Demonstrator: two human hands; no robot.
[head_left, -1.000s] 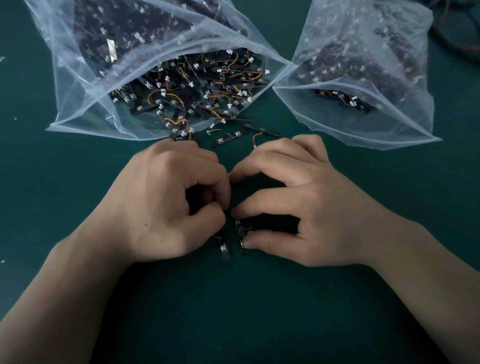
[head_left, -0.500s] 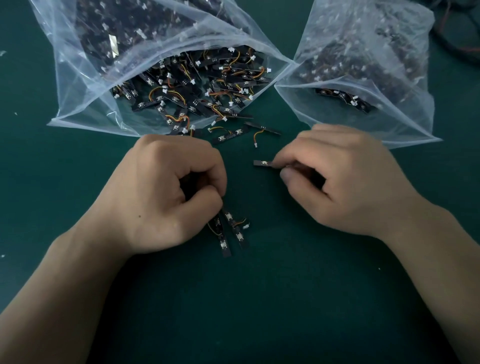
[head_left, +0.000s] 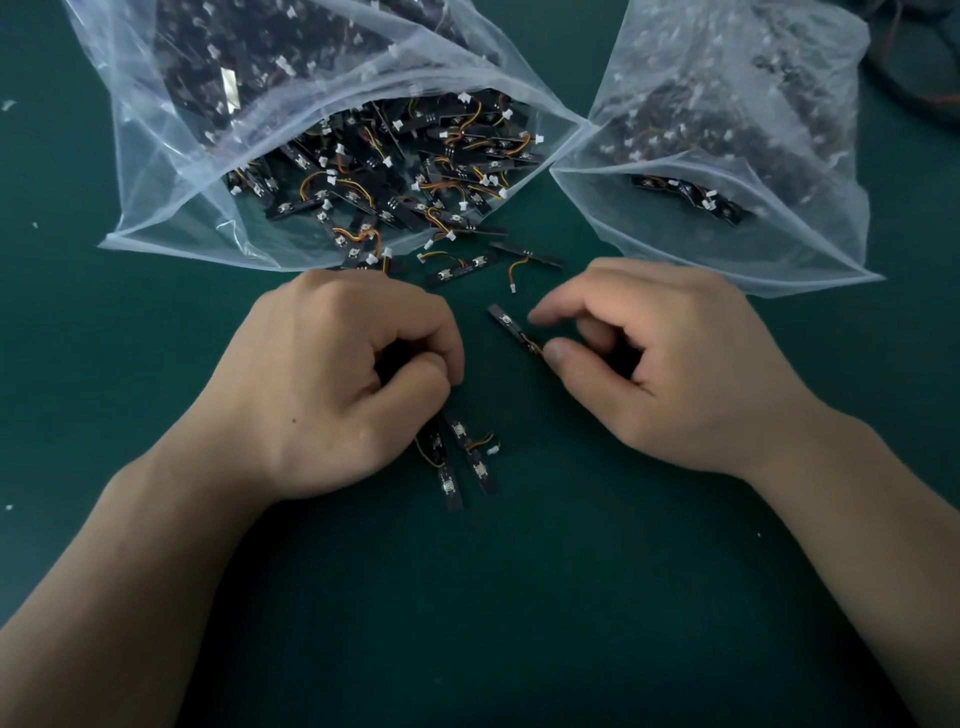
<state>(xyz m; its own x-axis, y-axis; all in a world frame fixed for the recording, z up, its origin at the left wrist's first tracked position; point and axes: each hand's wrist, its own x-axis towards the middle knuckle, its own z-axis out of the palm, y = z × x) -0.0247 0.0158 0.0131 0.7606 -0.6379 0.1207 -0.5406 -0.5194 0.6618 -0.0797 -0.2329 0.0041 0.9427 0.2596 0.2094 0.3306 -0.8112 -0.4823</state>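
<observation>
Black strip (head_left: 508, 323) (thin, wired) in right hand (head_left: 675, 364).

Nothing legible anywhere. On the small black circuit strips (head_left: 480, 470), marks too small to read. The clear plastic bags (head_left: 171, 156) and the dark green mat (head_left: 519, 623) show no readable print.

Left hand (head_left: 332, 384) grips a bundle of black wired circuit strips (head_left: 454, 460). Right hand (head_left: 660, 374) pinches a single black circuit strip (head_left: 508, 323) by its end. Large clear plastic bag (head_left: 156, 197) at 11 o'clock and smaller clear plastic bag (head_left: 779, 249) at 1 o'clock lie open on the dark green table (head_left: 519, 623).
</observation>
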